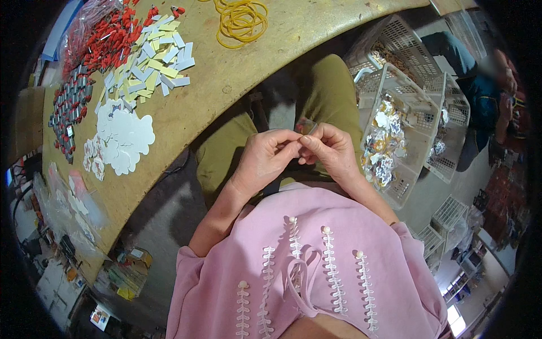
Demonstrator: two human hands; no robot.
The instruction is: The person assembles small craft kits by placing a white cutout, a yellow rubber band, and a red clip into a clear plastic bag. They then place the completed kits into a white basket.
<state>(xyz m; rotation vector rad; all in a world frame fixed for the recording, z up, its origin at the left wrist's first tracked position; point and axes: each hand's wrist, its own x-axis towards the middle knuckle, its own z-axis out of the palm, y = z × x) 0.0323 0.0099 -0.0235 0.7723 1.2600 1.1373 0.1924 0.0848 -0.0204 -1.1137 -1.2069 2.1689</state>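
Over my lap, my left hand [264,155] and my right hand [334,150] meet, their thumbs and fingertips pinched together. Between and just beyond the fingers shows a small clear plastic bag [305,125], with a hint of red in it; the fingers hide most of it. Both hands seem to grip its edge. On the table [226,90] to the left lie white cloud-shaped cards [127,138], a heap of yellow and white paper strips [155,65], red small parts [116,39] and grey cylindrical pieces [70,110].
Yellow cord loops [243,22] lie at the table's far edge. On my right stand white plastic baskets [415,169], one holding many wrapped packets [385,141]. Another person [488,107] sits beyond them. Clear plastic bags [73,198] lie on the table's near left part.
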